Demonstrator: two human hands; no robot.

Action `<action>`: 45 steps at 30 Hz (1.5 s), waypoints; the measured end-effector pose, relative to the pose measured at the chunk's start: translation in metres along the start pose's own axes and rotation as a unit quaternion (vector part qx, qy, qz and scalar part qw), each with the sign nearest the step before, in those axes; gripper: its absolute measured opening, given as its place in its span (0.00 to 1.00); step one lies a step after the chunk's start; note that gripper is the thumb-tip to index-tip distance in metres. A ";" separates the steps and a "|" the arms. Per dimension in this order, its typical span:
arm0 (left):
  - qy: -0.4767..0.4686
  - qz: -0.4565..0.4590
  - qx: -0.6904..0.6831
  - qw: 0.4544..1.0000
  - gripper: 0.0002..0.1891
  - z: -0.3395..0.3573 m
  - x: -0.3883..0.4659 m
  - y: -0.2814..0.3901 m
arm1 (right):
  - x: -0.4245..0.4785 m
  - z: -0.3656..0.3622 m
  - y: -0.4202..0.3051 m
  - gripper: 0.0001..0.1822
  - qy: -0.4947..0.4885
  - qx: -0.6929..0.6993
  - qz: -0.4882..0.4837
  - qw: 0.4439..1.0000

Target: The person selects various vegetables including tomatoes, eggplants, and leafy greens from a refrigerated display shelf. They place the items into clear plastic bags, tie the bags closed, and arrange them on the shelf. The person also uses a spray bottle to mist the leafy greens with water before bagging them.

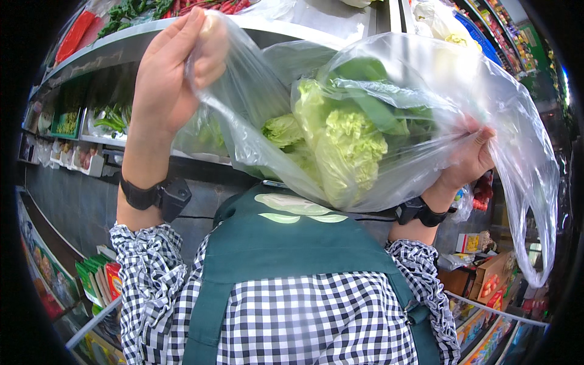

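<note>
A large clear plastic bag (255,132) is stretched between my two raised hands in front of my chest. My left hand (173,68) is closed around one edge of it at the upper left. On the other side, my right hand (470,155) pinches the gathered plastic, and a long loop of bag hangs down beyond it. Light green leafy lettuce (351,150) sits inside the bag. Darker green leaves (365,96) show through the film above it. Glare and folds of plastic hide part of the contents.
Beyond the bag runs a metal-edged produce shelf (105,50) bearing red chilies (219,6) and dark leafy greens (132,16). Lower left, green peppers (112,121) lie on another shelf. Cartons (490,278) stand low at the right. A blue crate (479,36) is at upper right.
</note>
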State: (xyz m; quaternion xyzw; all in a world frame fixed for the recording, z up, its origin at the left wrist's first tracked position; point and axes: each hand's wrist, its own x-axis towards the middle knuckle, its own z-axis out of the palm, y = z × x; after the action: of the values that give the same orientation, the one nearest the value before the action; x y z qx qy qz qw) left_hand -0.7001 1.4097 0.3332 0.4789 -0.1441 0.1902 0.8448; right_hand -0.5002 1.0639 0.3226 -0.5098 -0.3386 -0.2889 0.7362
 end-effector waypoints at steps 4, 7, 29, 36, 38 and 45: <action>0.013 -0.022 0.007 1.000 0.14 0.019 -0.003 -0.009 | 0.005 -0.020 -0.022 0.14 -0.020 -0.102 -0.005 0.995; 0.040 -0.054 0.085 0.994 0.15 0.037 0.001 -0.024 | -0.003 -0.054 -0.002 0.12 -0.028 -0.137 -0.020 0.990; -0.116 0.118 0.655 0.737 0.40 0.017 -0.012 -0.058 | -0.076 0.094 0.078 0.03 -0.567 -0.149 -0.014 0.810; -0.110 0.067 0.514 0.848 0.40 -0.001 0.005 -0.185 | -0.058 0.070 0.053 0.20 -0.489 -0.045 0.143 0.859; -0.141 0.043 0.583 0.799 0.33 -0.008 0.004 -0.191 | -0.041 0.048 0.025 0.34 -0.426 0.080 0.309 0.847; -0.088 0.190 0.713 0.669 0.28 0.020 0.018 -0.165 | -0.039 -0.047 -0.005 0.28 -0.396 -0.083 0.403 0.821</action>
State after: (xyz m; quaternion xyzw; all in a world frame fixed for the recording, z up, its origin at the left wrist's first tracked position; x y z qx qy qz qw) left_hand -0.6095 1.3190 0.2267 0.9123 -0.1264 0.3481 0.1749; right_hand -0.5184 1.0211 0.2826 -0.7302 -0.3398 0.2338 0.5447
